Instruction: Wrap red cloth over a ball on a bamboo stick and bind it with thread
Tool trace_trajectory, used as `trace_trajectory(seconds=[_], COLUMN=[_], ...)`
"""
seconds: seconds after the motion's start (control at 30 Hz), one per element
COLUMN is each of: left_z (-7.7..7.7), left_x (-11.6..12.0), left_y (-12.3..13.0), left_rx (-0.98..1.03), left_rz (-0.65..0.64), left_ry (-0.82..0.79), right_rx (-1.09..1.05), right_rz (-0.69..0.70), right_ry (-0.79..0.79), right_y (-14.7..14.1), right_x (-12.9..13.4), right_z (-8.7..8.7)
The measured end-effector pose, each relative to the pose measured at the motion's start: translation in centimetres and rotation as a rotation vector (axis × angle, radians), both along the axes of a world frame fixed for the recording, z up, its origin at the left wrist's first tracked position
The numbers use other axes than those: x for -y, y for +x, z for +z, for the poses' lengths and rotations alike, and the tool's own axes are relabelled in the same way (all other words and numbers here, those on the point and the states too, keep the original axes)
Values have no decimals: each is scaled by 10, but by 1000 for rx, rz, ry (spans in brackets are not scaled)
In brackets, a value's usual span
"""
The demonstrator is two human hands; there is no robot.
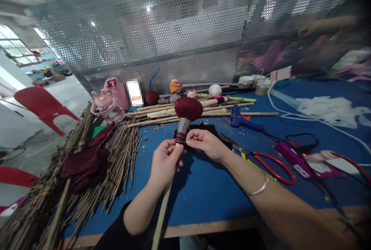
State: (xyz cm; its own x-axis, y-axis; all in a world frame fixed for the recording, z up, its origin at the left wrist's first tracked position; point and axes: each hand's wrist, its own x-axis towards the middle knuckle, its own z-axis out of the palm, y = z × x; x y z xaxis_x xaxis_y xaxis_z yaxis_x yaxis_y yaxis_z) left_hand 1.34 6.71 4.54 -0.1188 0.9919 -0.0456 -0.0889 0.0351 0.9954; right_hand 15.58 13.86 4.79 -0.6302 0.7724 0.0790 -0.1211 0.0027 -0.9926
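A pale wooden stick (162,215) slants up from the table's front edge, and my left hand (166,161) is closed around its upper part. On top sits a padded dark red fabric head (188,108). Below that head is a grey wrapped neck (183,125), and several turns of dark red cord (181,137) circle its lower end. My right hand (204,142) is closed in a pinch on the cord, at the right side of the turns. The strand between its fingertips is too fine to make out clearly. A black cloth (211,129) lies behind my hands.
Bundled twigs (116,161) and dark red fabric (87,169) lie left. Across the back are loose sticks (162,120), a pink cup (111,111) and a perforated metal screen (174,29). Rightward are a blue glue gun (246,120), red-handled scissors (272,165), a magenta tool (295,159) and cables.
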Motion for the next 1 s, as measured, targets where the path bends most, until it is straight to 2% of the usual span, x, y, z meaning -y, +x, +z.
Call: trace_trajectory(seconds=[0.27,0.43,0.5,0.57,0.67,0.73,0.77,0.9,1.0], left_z=[11,23,29,34,38,38,37,31,28], left_x=[-1,4,5,5,3,0,-1,-4,-5], left_y=[-4,-16,-24,-33,-45,-50,-52,-53,-51], left_rx=[243,513,621,685,761,808,817,781,752], left_rz=[-45,-200,-195,-130,-68,-78,-89,-117,-111], left_ry=[41,-34,-45,-20,34,51,53,26,2], right_rx=[75,241,338,398,465,498,496,481,421], right_rz=[-18,-50,-112,-242,-499,-657,-707,-690,-608], right_ry=[105,235,322,469,697,710,654,501,384], right_y=[6,4,1,-2,-7,-10,-10,-13,-18], right_x=[-3,-4,-6,-14,-45,-75,-92,-147,-166], right_z=[3,-6,-9,-6,16,40,54,104,131])
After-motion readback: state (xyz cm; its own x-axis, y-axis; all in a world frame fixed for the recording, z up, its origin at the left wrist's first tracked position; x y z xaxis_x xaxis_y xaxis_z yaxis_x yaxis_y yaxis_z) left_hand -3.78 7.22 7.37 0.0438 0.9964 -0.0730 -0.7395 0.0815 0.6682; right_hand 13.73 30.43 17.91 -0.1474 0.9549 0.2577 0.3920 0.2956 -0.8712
